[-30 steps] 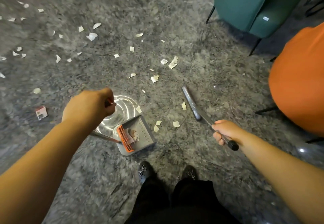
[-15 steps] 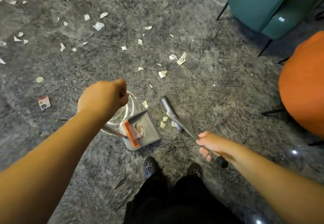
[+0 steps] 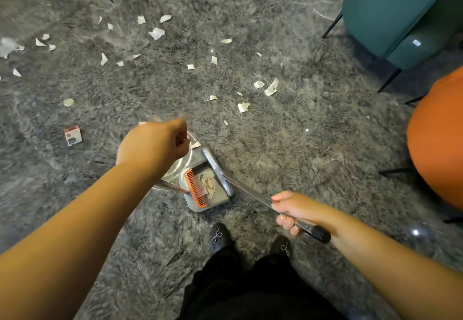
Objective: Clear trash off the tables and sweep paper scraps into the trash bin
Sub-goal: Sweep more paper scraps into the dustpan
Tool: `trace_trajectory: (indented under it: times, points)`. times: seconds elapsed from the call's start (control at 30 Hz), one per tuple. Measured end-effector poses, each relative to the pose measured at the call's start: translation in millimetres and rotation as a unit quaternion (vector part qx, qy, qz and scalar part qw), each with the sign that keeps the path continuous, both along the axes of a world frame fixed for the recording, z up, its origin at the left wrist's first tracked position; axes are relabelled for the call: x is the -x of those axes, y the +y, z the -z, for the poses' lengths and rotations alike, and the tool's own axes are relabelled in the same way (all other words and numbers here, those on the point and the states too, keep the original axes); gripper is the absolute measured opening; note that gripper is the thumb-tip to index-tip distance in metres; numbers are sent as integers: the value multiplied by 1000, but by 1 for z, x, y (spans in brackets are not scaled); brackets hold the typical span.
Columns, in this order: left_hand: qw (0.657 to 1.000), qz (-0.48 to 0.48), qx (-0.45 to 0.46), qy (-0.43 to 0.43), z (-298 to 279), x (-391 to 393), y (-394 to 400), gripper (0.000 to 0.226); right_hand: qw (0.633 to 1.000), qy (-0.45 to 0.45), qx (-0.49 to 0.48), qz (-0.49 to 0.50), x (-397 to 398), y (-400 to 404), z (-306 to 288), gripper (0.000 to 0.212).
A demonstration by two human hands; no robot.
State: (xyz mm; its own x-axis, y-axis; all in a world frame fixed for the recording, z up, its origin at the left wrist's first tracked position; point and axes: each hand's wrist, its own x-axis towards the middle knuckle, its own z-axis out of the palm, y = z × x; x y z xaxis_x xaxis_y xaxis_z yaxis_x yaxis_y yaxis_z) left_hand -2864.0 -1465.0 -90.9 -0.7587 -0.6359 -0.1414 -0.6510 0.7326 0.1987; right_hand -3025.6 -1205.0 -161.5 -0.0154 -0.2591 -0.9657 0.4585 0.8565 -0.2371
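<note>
No writing is legible; a small red-and-white packet (image 3: 73, 135) looks printed, perhaps. Paper scraps (image 3: 271, 87) litter grey shag carpet (image 3: 313, 144) near teal (image 3: 400, 6) and orange (image 3: 441, 139) chairs. The left hand (image 3: 152, 144) grips the dustpan (image 3: 208, 186) handle; the right hand (image 3: 293, 210) grips the broom (image 3: 250, 190).

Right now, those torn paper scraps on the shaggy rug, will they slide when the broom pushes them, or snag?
The paper scraps look thin and curled, so probably very light and floppy. The rug has long pile, so they will likely snag or flip rather than slide cleanly. A fast stroke of the broom might scatter them.
</note>
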Motion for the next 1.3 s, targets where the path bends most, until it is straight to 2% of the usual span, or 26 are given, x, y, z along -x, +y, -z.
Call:
trace_trajectory:
  times: [0.2, 0.37, 0.67, 0.87, 1.0, 1.2, 1.3]
  points:
    - [997, -67, -24, 21, -8, -36, -18, 10, 1000, 25, 10, 12, 5, -25, -12, 37]
    - [989, -139, -7, 43, -24, -66, -44, 11, 998, 50, 30, 14, 14, -59, -14, 39]
    - [972, -231, 9, 46, -25, -82, -106, 11, 994, 94, 49, -35, 49, -150, -8, 38]
    - [978, -208, -9, -11, -6, -59, -145, 12, 988, 105, 37, -106, 82, -220, 12, 38]
    - [981, -179, -66, -24, -9, -47, -176, 15, 981, 113, 20, -157, 92, -258, 27, 35]
    - [983, -162, -81, -14, -5, -45, -183, 16, 964, 94, 17, -250, 68, -292, 40, 20]
    - [985, -162, -62, -13, -2, -49, -178, 12, 959, 68, 13, -275, 47, -293, 45, 22]
